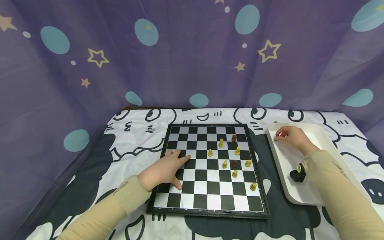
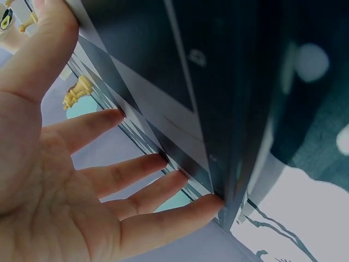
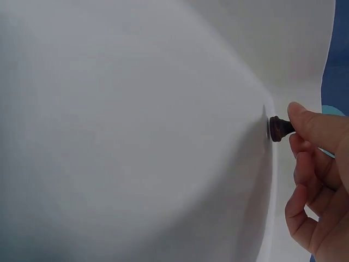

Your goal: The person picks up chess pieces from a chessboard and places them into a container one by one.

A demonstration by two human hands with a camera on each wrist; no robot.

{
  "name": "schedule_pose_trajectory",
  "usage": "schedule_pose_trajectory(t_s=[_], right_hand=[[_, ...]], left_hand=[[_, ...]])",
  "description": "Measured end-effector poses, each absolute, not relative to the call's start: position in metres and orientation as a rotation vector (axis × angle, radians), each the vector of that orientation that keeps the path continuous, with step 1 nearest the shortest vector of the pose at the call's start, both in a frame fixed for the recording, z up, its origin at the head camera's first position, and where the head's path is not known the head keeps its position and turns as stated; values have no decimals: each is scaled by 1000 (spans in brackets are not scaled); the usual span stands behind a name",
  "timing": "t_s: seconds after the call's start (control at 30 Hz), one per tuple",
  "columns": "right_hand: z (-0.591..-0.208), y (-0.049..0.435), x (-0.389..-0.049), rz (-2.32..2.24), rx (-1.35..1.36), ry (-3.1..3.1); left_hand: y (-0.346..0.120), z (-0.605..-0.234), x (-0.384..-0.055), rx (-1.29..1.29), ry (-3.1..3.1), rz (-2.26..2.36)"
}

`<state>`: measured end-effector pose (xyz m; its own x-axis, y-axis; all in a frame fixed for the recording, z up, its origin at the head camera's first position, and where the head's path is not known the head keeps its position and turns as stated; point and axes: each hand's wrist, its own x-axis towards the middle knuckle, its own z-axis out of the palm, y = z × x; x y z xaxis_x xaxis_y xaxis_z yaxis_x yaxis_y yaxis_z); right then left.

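Dark brown chess piece (image 3: 280,129) in right hand (image 1: 293,137): fingers pinching narrow end, base toward inner surface of white tray (image 1: 283,160); cannot tell from my view whether base touches. Left hand (image 1: 164,170) lies over left side of checkered chessboard (image 1: 207,186); I see fingers spread wide, holding nothing. Seven yellow pieces (image 1: 224,164), two reddish-brown pieces (image 1: 234,163) on board's right half.
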<state>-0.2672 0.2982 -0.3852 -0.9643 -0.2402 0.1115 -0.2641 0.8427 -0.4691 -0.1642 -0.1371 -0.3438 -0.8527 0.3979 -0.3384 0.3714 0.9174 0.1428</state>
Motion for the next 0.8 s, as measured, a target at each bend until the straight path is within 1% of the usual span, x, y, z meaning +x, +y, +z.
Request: schedule_pose_trajectory(t_s=[0.33, 0.8], right_hand=[[-391, 299, -264, 774, 394, -2961], [-379, 304, -262, 737, 390, -2954]], left_hand=[[-137, -346, -163, 579, 2717, 87], [-138, -344, -161, 569, 2716, 130]])
